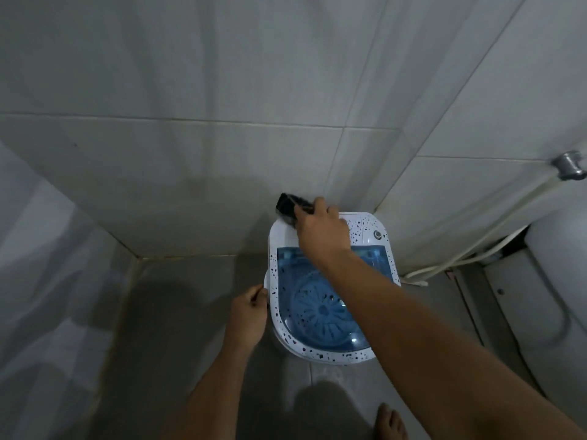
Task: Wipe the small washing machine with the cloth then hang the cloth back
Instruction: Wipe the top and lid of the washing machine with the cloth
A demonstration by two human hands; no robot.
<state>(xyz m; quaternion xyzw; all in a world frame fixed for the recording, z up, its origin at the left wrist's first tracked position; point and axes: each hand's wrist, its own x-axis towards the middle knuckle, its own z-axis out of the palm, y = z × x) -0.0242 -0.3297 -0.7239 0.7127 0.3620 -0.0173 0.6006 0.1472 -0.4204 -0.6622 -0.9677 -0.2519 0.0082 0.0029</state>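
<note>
Fingers point(305, 208) of the right hand point(320, 231) clamp a dark cloth point(287, 206) against the washing machine point(279, 236) at its rear left corner. Left hand point(249, 314) fingers curl closed at its left rim. Tub under the blue lid point(317, 300): contents indiscernible.

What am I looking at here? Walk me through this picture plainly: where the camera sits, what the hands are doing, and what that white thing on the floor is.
The single picture comes from a camera worn on a person's head, looking down in a tiled corner. The white speckled tub with a see-through blue lid is a small washing machine standing on the grey floor. The right hand reaches across it and presses a dark crumpled cloth against the machine's far left corner, by the wall. The left hand grips the machine's left edge, seemingly to steady it. A metal tap with a pale hose sits on the right wall.
</note>
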